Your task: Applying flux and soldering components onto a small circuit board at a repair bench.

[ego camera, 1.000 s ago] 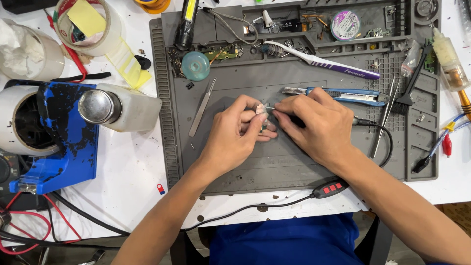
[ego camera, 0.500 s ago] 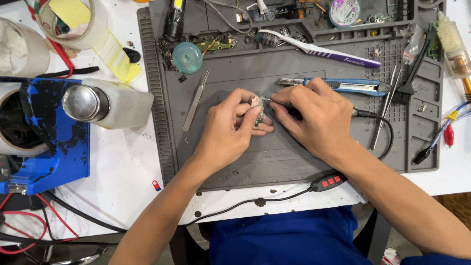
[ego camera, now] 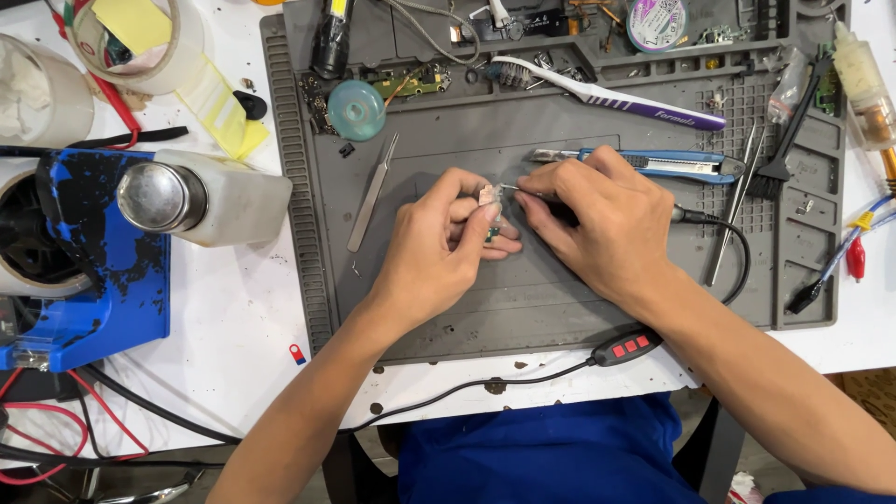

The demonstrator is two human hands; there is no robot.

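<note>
Over the middle of the grey silicone work mat (ego camera: 560, 308), the left hand (ego camera: 448, 247) is pinching a small green circuit board (ego camera: 491, 217) while the right hand (ego camera: 597, 224), at three o'clock from it, is gripping a thin corded metal-tipped tool (ego camera: 511, 189) whose tip is touching the board.

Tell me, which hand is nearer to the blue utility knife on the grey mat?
Right. The right hand lies just below the blue utility knife, its knuckles almost touching it. The left hand is farther away, to the knife's lower left.
</note>
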